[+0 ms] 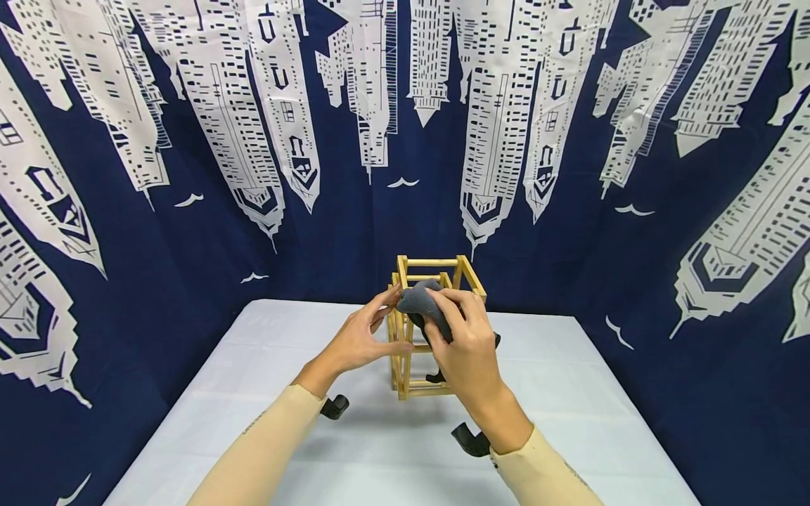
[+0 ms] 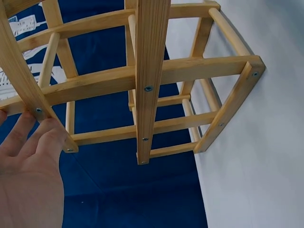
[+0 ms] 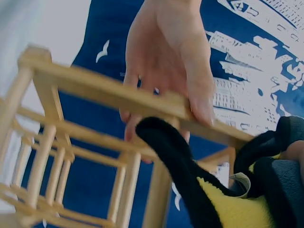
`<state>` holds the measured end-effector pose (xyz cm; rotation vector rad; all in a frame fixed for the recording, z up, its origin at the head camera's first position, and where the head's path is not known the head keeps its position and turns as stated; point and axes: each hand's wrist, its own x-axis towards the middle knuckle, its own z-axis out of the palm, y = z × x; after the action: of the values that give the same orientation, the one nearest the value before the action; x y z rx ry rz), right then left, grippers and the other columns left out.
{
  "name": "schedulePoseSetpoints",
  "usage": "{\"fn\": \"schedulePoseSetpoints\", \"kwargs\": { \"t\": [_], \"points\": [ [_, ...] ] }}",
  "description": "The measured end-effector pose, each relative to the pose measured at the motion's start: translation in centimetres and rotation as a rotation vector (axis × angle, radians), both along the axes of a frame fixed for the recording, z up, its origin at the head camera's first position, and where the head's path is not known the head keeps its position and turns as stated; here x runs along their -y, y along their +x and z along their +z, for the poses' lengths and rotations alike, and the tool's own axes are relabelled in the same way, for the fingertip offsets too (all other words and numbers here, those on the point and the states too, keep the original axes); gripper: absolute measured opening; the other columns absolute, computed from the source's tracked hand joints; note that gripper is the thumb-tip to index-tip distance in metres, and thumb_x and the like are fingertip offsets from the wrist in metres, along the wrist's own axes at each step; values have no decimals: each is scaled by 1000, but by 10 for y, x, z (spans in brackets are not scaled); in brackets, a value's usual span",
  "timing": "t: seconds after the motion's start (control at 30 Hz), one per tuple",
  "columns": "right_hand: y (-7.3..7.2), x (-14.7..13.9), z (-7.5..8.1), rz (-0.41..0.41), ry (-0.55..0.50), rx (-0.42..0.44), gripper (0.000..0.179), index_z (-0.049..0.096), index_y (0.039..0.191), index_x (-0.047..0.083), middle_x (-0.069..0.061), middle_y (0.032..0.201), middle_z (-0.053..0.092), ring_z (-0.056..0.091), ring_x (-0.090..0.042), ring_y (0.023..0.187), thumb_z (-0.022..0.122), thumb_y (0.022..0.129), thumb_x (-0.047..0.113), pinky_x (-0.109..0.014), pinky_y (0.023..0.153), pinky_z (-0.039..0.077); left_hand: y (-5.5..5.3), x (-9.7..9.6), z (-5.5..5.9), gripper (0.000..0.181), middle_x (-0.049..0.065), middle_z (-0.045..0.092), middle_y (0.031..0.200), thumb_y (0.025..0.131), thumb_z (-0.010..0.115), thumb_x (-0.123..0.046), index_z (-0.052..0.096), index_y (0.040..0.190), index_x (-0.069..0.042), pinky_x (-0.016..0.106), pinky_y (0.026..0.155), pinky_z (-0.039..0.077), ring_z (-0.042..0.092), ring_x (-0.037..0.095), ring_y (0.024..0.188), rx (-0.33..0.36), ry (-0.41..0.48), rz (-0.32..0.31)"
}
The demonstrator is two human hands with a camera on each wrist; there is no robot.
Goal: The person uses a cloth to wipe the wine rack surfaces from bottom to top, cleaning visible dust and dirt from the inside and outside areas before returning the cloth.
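Note:
My right hand (image 1: pixel 468 351) grips a soft cloth item (image 1: pixel 422 301) by its grey part at the upper part of a wooden rack (image 1: pixel 436 263). Seen from the right wrist, that item (image 3: pixel 237 209) has a yellow face, black rounded ends and a small pale tag; its exact kind I cannot tell. One black end overlaps the rack's top bar there. My left hand (image 1: pixel 361 339) holds the rack's left side, thumb apart from the fingers. In the left wrist view, the fingers (image 2: pixel 50 137) of that hand rest against a wooden post.
The rack stands on a white-covered table (image 1: pixel 266 372), near its back edge. Behind it hangs a dark blue curtain (image 1: pixel 354 232) printed with white buildings and birds. Black curved pieces (image 1: pixel 335 406) show beside both wrists.

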<state>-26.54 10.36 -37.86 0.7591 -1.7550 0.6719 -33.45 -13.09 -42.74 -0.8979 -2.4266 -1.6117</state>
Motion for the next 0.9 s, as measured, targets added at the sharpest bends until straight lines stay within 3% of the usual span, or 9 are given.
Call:
{"fn": "schedulePoseSetpoints", "kwargs": {
  "t": [0.27,0.4,0.5,0.7,0.9],
  "points": [
    [3,-26,10,-129,7,-12,49,82,131,-5,-25,118,77,68,-43,98,92,84,-19,-55,84,67,1,-4,0,114,4,51,182,93,103,-31,34,183,-41,51,145,37,47,30,174,-20,3,4],
    [3,-35,13,-156,10,-7,49,82,131,-5,-25,119,77,67,-44,98,89,85,-20,-55,86,63,1,-3,1,114,6,51,182,93,103,-28,33,183,-39,52,144,37,48,32,173,-22,-4,16],
    [4,-40,14,-150,-16,4,48,82,134,-4,-26,121,77,67,-47,102,85,88,-19,-56,93,59,1,-1,-1,114,6,50,183,94,102,-25,33,184,-38,51,145,37,46,30,174,-22,-3,8],
    [4,-58,17,-123,-169,-6,40,83,135,0,-25,125,81,69,-50,114,81,98,-15,-56,99,50,2,-3,-2,113,6,49,184,95,101,-24,33,184,-37,53,145,37,45,32,175,-21,6,-11],
    [-3,-75,16,-38,-105,167,36,81,134,2,-18,129,83,75,-44,120,76,102,-14,-47,105,55,2,0,1,113,5,49,184,94,102,-28,32,184,-38,54,144,37,46,33,174,-8,-6,8]
  ]
}}
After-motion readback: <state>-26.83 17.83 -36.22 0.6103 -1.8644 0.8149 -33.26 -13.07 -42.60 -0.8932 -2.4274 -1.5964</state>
